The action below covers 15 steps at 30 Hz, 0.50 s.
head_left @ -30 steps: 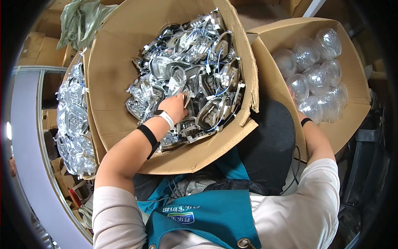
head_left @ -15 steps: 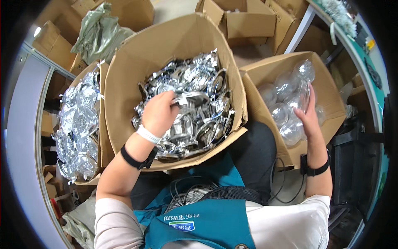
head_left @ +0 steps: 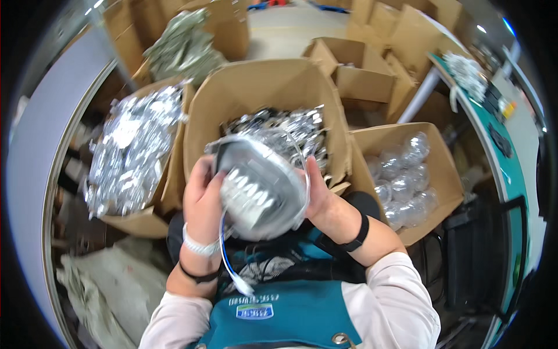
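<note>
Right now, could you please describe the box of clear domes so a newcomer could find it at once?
Start at the big middle box of silvery parts in front of the person. The next cardboard box to its right, by the right hand, is the one. It alone holds clear, rounded plastic domes, not shiny metal pieces.

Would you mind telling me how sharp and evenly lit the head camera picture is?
Head view: motion blur smears the round metal part held in both hands; glare whitens the shiny pieces in the left box; the fisheye bends the grey edge on the left and darkens the corners.
</note>
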Tool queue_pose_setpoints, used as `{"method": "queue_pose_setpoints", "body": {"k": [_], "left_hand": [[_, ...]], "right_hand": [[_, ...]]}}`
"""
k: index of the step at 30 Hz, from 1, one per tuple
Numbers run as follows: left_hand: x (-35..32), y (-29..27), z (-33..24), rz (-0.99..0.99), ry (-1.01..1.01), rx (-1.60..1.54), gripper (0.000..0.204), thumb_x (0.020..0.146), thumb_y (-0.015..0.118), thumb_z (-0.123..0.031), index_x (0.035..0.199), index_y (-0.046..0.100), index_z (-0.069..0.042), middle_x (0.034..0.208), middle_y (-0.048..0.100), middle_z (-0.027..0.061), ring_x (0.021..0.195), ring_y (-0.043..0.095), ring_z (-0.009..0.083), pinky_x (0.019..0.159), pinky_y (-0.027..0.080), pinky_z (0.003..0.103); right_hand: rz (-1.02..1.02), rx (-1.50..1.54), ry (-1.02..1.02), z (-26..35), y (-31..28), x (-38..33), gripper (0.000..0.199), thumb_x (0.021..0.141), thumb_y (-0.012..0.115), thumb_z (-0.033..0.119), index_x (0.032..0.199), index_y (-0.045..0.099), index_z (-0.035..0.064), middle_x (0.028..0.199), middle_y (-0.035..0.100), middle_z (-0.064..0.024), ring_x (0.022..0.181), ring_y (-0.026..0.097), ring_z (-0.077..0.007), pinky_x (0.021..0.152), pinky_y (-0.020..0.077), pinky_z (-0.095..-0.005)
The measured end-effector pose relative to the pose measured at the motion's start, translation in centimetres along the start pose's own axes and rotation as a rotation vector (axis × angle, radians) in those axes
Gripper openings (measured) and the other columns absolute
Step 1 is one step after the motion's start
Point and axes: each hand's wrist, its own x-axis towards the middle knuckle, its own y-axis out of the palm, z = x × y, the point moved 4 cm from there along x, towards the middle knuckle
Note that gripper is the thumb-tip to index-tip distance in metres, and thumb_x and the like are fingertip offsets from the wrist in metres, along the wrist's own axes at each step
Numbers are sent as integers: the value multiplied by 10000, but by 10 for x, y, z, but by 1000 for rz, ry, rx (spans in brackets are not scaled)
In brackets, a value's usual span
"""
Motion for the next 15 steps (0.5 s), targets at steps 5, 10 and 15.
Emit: {"method": "queue_pose_setpoints", "body": {"k": [5,10,15], "left_hand": [[0,-42,32,-136,365,698,527,914,586,-238,1336,431,39,1245,505,218,1163,503,311,1005,391,371],[-38,-31,0,296,371,1116,972,674,766,-529,1448,369,-96,1456,288,306,1335,281,517,1103,267,527],[-43,-13,26,380,196,1117,1145,594,818,-521,1493,264,-80,1491,220,322,1370,246,521,1108,300,490]], "right_hand": [[-144,221,-28,-65,-16,20,892,810,516,706,1456,360,112,1454,425,-149,1309,440,-356,1097,343,-531],[-114,183,-11,-69,-26,15,917,820,427,761,1434,383,81,1438,444,-143,1302,449,-335,1085,354,-519],[-259,139,8,-74,-22,0,858,838,505,694,1453,353,115,1439,439,-119,1316,436,-320,1086,364,-504]]}}
